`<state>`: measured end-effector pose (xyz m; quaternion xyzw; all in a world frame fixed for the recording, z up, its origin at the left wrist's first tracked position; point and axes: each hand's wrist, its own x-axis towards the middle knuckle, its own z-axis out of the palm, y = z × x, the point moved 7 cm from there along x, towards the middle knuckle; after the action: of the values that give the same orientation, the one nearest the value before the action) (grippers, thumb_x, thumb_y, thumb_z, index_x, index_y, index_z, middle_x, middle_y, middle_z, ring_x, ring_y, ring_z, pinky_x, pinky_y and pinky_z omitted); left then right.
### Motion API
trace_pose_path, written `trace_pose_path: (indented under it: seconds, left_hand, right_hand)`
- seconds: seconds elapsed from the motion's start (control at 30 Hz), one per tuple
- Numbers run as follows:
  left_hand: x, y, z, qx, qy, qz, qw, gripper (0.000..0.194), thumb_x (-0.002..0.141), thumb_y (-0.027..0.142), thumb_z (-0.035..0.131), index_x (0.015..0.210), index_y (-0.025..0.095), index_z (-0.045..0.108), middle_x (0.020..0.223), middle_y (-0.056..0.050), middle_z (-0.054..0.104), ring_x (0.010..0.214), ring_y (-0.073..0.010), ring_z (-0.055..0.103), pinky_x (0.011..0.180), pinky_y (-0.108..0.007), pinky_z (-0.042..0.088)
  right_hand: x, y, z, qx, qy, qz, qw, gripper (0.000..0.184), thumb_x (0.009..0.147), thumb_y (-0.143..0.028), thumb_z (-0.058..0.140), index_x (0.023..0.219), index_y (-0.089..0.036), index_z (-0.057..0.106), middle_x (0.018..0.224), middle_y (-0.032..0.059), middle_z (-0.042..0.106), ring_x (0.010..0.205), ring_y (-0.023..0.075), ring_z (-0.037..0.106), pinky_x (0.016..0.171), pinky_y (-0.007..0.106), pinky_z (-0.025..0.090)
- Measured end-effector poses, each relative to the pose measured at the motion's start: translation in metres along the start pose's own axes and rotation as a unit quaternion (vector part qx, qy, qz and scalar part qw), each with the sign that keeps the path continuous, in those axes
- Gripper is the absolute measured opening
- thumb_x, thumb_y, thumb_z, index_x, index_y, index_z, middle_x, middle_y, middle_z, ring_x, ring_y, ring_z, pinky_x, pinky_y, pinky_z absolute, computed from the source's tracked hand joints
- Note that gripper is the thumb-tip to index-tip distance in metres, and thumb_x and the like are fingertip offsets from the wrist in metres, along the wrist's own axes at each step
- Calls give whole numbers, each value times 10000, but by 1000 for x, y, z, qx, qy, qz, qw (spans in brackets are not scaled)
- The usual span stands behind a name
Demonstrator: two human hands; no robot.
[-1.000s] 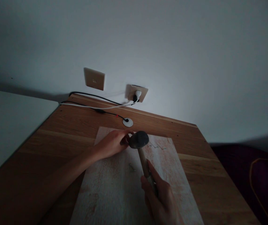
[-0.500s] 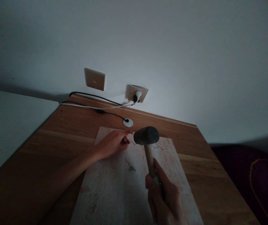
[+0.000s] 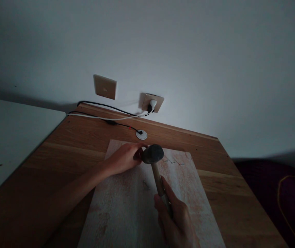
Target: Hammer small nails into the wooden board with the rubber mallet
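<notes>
A pale wooden board (image 3: pixel 126 210) lies on the brown desk (image 3: pixel 75 137). My right hand (image 3: pixel 175 220) is wrapped round the handle of a hammer (image 3: pixel 152 155), whose dark head is down near the board's far edge. My left hand (image 3: pixel 123 159) rests on the board just left of the hammer head, fingers pinched together on something small that the head hides. A few small nails (image 3: pixel 173 162) stand in the board right of the head, and a loose one (image 3: pixel 146 185) lies mid-board.
Black and white cables (image 3: pixel 103 115) run along the desk's back edge to a wall socket (image 3: pixel 151 102) and a round white grommet (image 3: pixel 141 134). A blank wall plate (image 3: pixel 104 86) is left of the socket. A white tabletop (image 3: pixel 8 134) adjoins on the left; dark fabric (image 3: pixel 281 193) lies right.
The hammer head was raised and to the right half a second ago; it has now come back down next to my left fingertips. My left hand stayed in place.
</notes>
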<state>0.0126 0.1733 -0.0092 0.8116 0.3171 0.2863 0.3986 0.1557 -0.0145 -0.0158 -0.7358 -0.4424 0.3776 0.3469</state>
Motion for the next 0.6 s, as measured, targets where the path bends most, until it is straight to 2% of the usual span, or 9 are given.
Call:
trace_pose_path:
  seconds: [0.37,0.6]
  left_hand:
    - [1,-3,0,-17,-9,4,1000,420,850,69,681,1246,206,706,920,-2,771,814,-169,711,783,-277,513]
    - [0,-1,-1,3,6,8,1000,522,787,-17,624,1246,213,722,908,-7,788,806,-177,730,752,-274,500]
  right_hand:
    - [-6,0,-8,6,21,0,1000,758,1016,-648,563,1594,-156,559,627,-12,612,395,131,498,351,236,422]
    - [0,6,1,4,-24,28,999,830,1017,-687,534,1633,-131,498,477,-71,468,357,155,496,336,245,367]
